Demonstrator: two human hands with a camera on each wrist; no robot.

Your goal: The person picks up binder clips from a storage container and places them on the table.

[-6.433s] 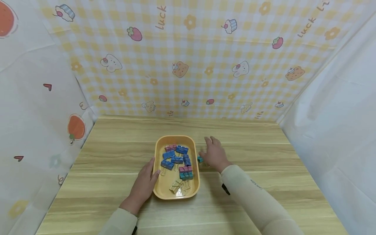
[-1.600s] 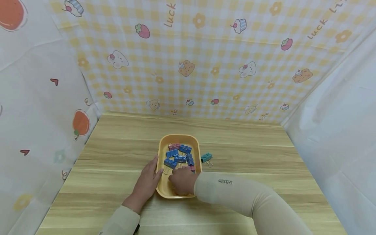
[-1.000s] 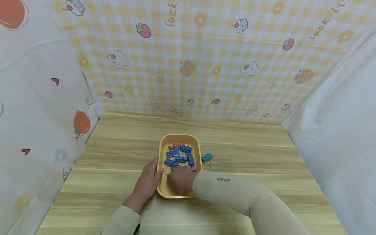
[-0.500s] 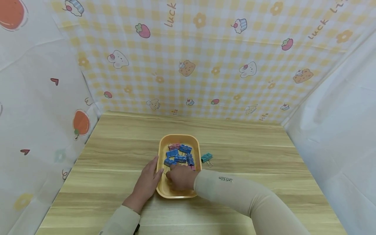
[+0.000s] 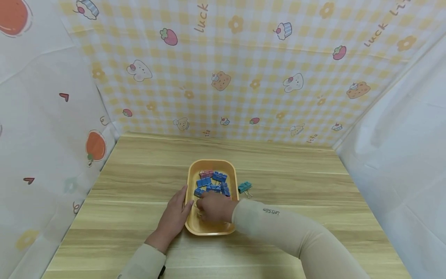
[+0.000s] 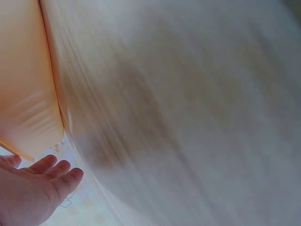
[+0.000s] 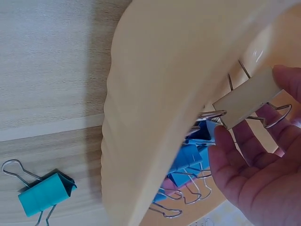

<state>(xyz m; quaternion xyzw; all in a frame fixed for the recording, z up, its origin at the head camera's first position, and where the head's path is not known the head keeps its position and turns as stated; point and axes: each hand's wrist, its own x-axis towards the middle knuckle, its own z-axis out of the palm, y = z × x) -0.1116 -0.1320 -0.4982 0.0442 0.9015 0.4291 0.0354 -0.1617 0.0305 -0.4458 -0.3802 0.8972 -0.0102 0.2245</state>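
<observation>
A yellow-orange plastic tray (image 5: 211, 160) sits on the wooden table in the head view. My left hand (image 5: 174, 213) holds its left side, thumb over the rim and fingers along the outer wall. Inside the tray, my right hand (image 5: 215, 208) pinches a cream binder clip (image 7: 247, 96) between thumb and fingers. The right wrist view shows that clip's wire handles sticking out on both sides. Several blue binder clips (image 5: 213, 188) and a pink one (image 5: 206, 174) lie toward the tray's far end. My right hand hides part of the near end.
A teal binder clip (image 5: 245, 187) lies on the table (image 5: 296, 174) just outside the tray's right side. Behind the table hangs a yellow checked cloth (image 5: 258, 62), with white cloth (image 5: 400, 155) at the right side.
Earlier my right hand was over the teal clip beside the tray; that clip now lies uncovered. The right hand is now inside the tray, moved slightly farther from me in the last second.
</observation>
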